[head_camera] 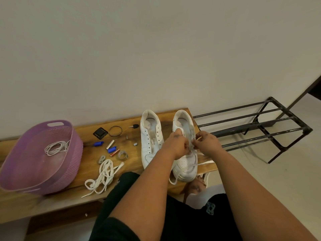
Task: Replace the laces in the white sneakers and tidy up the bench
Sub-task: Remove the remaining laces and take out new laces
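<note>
Two white sneakers stand side by side on the wooden bench [52,202], toes toward me. The left sneaker [150,136] has bare eyelets. Over the right sneaker [185,164] both my hands work at the eyelets: my left hand [176,145] pinches the shoe's lace area and my right hand [205,141] pinches a white lace [205,163] whose ends trail off the bench edge to the right and front. A loose pile of white flat laces [102,176] lies on the bench left of my knee.
A purple basket [73,153] at the bench's left holds a coil of thin cord [56,147]. Small clutter lies between basket and shoes: a black square item [100,133], bracelet [115,130], key [134,126], blue caps [98,143], batteries [114,152], tape roll [122,155]. A black metal rack [260,126] stands right.
</note>
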